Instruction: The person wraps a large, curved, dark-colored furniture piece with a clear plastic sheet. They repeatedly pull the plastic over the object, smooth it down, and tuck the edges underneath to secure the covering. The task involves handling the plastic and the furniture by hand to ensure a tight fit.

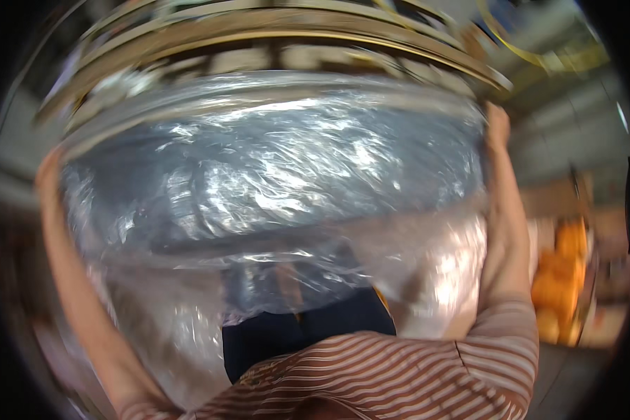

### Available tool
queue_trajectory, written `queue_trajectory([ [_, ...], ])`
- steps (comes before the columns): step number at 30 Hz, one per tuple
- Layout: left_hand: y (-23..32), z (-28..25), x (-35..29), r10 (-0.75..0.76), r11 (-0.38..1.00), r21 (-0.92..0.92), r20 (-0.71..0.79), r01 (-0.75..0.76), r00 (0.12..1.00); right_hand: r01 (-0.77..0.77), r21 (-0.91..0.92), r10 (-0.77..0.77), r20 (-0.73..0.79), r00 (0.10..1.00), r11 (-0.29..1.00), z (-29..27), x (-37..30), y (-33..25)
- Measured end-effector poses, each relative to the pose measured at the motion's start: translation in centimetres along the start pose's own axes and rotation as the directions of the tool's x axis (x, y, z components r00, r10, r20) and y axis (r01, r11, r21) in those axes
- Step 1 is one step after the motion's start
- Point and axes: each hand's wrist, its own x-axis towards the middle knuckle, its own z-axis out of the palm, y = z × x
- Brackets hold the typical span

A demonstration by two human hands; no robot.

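A long, wide dark grey-blue bundle in shiny clear plastic wrap [280, 168] spans the view in front of my body. At its left end is my left hand [50, 171], closed around the edge, with the fingers mostly hidden. My right hand [497, 126] grips the upper right end, its fingers also partly behind the bundle. Loose clear film [427, 269] hangs from the near side over my legs. What the wrap covers cannot be made out; the picture is smeared by motion.
Just beyond the bundle stands a slatted wooden rack or pallet [280, 28]. To the right are an orange object [560, 280] and a cardboard box [553, 199]. A yellow strap or hose [525, 52] curves at the upper right.
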Motion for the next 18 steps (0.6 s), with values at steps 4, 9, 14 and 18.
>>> queue_trajectory([
  [4,-7.5,-19.1,2.7,-0.168,0.982,0.059,-0.186,0.182,0.968,0.127,-0.347,-0.117,0.047,0.992,0.929,-1.6,-8.0,-5.8],
  [9,-7.5,-26.0,5.7,-0.008,0.689,0.723,-0.047,0.04,0.999,0.282,-0.12,-0.28,0.036,0.959,0.952,-1.8,-14.2,-5.0],
  [14,-2.7,-11.0,0.3,-0.049,0.898,0.439,0.003,0.042,0.999,0.339,-0.074,-0.317,0.217,0.923,0.938,-3.0,-13.9,-6.6],
  [18,5.8,-9.8,-4.0,0.196,0.853,0.519,-0.398,0.044,0.896,0.215,-0.017,-0.199,0.314,0.928,0.976,-3.8,-14.2,-3.5],
])
